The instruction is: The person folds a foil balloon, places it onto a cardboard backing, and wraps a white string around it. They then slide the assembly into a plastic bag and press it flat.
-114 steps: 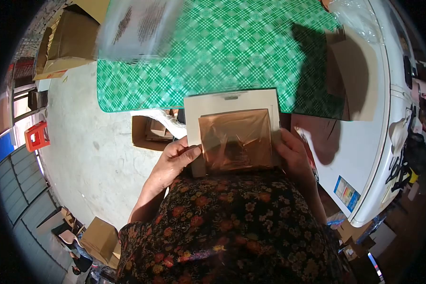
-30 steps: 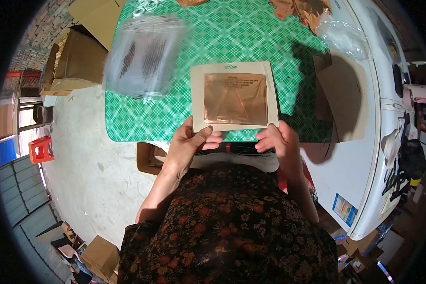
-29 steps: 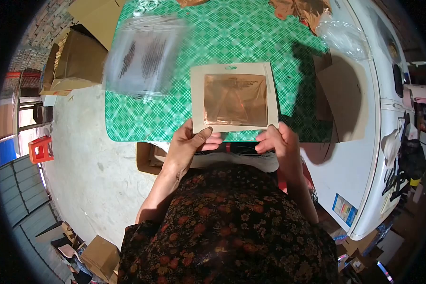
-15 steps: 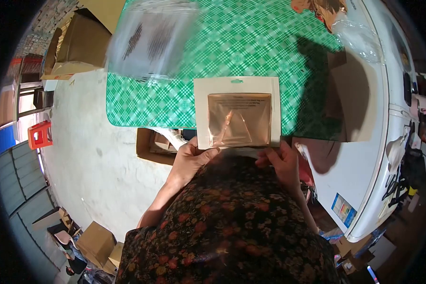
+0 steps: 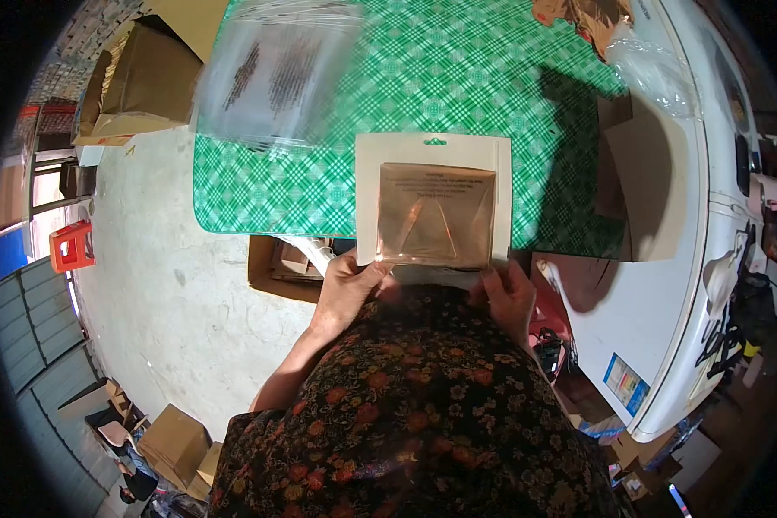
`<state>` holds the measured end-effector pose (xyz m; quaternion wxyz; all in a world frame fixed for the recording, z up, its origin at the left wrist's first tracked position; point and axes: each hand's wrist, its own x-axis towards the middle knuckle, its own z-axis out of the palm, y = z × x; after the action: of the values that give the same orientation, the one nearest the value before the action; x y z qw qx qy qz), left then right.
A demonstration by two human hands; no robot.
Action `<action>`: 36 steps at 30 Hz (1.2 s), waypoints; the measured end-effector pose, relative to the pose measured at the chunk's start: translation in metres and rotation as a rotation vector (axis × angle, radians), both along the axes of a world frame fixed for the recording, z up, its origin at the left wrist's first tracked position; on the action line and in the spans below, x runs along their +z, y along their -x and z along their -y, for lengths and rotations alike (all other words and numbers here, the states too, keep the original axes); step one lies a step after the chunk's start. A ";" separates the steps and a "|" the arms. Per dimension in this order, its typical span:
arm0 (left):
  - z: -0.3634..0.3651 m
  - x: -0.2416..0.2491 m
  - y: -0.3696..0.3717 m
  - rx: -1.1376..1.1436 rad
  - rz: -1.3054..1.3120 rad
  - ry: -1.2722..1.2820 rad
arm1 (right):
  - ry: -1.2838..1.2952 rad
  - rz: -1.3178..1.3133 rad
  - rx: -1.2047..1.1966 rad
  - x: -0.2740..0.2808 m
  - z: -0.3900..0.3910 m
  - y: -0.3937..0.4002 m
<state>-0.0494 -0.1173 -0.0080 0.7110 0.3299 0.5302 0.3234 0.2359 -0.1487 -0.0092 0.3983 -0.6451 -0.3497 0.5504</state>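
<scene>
A cream card package with a hang hole at its top is held up in front of my body. Over its middle lies a shiny copper-brown plastic pouch with printed text. My left hand pinches its lower left corner between thumb and fingers. At the lower right corner, my right hand grips the same package by its edge. A stack of clear plastic bags with dark print lies on the green checked tablecloth, beyond the package to the left.
An open cardboard box stands at the upper left. Another box sits below the table edge. A white appliance stands on the right, with crumpled clear plastic near its top. A red stool is at far left.
The package has risen slightly, and its pouch looks a little shifted or tilted. My right hand has moved slightly inward and is closed more closely at the package's corner.
</scene>
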 end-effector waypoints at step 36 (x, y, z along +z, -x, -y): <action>-0.115 0.037 -0.060 -0.472 -0.901 -1.401 | -1.018 1.088 0.377 -0.005 -0.044 0.016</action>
<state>0.0106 -0.0022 0.0286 0.1146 0.8901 0.3578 0.2581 0.2200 -0.1047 -0.0142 0.3176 -0.4915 -0.8108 -0.0148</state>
